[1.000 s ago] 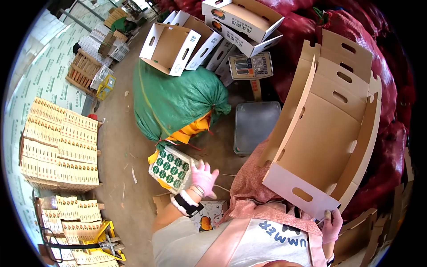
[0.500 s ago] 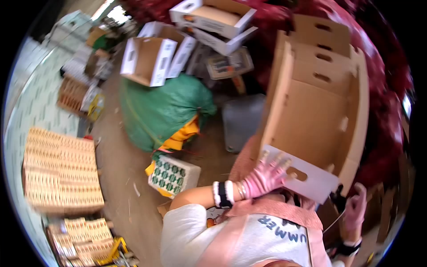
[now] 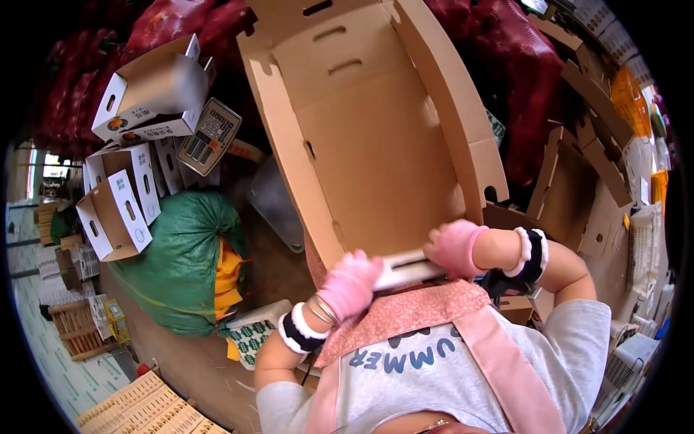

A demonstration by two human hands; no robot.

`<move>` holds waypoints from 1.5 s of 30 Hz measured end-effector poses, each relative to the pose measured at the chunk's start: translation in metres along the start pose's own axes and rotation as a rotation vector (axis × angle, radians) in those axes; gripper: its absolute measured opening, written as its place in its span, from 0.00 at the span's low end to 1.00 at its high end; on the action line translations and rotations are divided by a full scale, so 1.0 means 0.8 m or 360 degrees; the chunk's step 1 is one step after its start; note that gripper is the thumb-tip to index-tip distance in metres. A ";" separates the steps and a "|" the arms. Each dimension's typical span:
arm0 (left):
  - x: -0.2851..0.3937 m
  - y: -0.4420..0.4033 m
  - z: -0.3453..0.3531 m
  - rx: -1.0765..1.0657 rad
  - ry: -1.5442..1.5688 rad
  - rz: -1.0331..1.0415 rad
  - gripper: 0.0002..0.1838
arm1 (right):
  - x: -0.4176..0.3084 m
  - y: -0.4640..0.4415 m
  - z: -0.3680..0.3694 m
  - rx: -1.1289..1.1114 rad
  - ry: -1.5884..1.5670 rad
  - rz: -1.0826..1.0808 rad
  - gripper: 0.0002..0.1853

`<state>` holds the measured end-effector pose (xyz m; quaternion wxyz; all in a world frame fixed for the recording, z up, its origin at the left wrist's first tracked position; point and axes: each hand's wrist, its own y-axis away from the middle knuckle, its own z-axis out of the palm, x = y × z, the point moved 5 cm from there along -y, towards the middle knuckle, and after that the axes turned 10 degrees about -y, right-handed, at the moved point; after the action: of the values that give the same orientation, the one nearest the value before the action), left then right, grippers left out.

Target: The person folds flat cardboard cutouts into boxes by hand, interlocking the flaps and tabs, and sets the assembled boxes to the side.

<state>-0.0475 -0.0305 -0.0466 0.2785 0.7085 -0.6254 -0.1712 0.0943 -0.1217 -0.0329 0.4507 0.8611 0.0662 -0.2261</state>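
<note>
A large cardboard box (image 3: 383, 159), brown inside, lies tilted in front of my body with its long side walls raised. My left hand (image 3: 348, 286), in a pink glove, is closed over the left part of the box's near end flap (image 3: 408, 271). Over the right part of that same flap, my right hand (image 3: 457, 248) curls its gloved fingers near the corner. The flap's white outer face shows between both hands, folded up and inward. At the far end of the box, slots and hand holes are visible.
Folded white boxes (image 3: 119, 210) stand at the left on a green sack (image 3: 181, 260). Beside them is a scale display (image 3: 210, 136), with a grey scale platform (image 3: 278, 199) nearby. Red net sacks (image 3: 506, 65) rise behind. Open cardboard boxes (image 3: 571, 181) lie on the right.
My view has turned right. My right hand has come up from beside the box to its near flap, which now stands folded. My left hand has gone from flat to closed on it.
</note>
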 end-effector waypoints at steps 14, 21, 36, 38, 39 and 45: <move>-0.213 -0.032 -0.151 0.1718 0.2207 0.0085 0.24 | 0.156 0.121 -0.202 0.2384 -0.0493 0.1030 0.26; -0.256 -0.153 -0.179 0.0840 0.2506 0.0313 0.30 | 0.220 0.047 -0.197 0.2577 -0.1096 -0.0352 0.26; -0.226 -0.105 -0.231 0.1830 0.2381 0.0667 0.20 | 0.224 0.030 -0.207 0.2242 -0.2099 -0.1120 0.24; -0.239 -0.095 -0.226 0.1739 0.1196 0.0386 0.19 | 0.229 0.027 -0.196 0.1959 -0.2184 -0.1347 0.26; -0.232 -0.081 -0.227 0.1588 0.0949 0.0452 0.20 | 0.238 0.026 -0.188 0.1741 -0.2244 -0.1495 0.27; -0.238 -0.088 -0.208 0.0831 0.1260 0.0519 0.47 | 0.206 0.073 -0.223 0.1503 -0.1272 -0.0393 0.31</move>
<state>0.0760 0.1909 0.0212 0.3309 0.6583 -0.5962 0.3189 0.3183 -0.0272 0.0245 -0.0177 0.8022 -0.1154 -0.5856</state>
